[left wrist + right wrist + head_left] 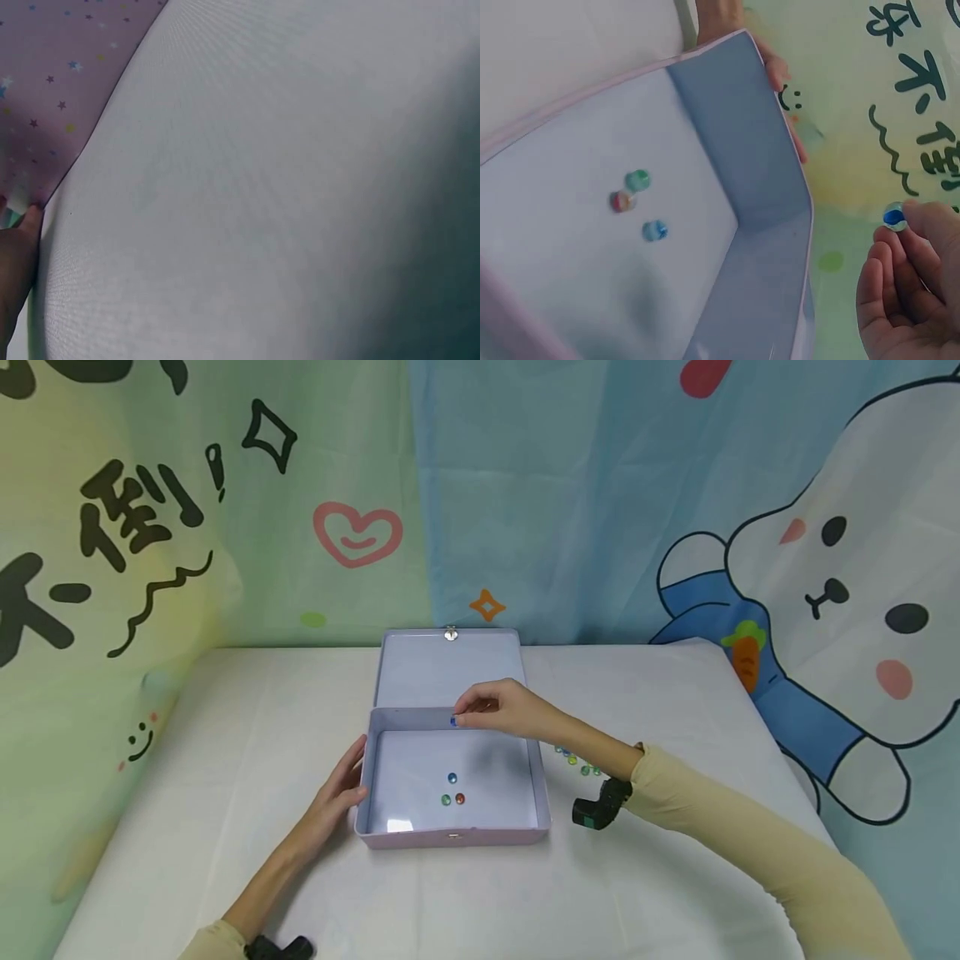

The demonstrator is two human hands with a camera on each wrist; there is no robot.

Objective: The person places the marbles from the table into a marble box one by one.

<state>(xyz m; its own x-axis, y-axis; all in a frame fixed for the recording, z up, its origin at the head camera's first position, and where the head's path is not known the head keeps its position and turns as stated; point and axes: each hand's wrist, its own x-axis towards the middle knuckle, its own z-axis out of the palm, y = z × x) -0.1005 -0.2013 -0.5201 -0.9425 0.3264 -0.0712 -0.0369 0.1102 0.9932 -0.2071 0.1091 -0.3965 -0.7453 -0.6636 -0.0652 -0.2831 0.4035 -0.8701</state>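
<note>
head: above, farther, forward-down | left wrist: close, box (64, 82) exterior | right wrist: close, into box | head+right share marbles (622, 201)

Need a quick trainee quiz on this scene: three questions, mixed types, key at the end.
1. How many marbles lie inside the open box?
2. True or false: the left hand is pinching a marble.
3. The swirl in the held marble, pinched by the right hand, is: (a) red, (b) blue, (c) green.

Key:
1. Three.
2. False; it rests against the box's left side.
3. b.
</note>
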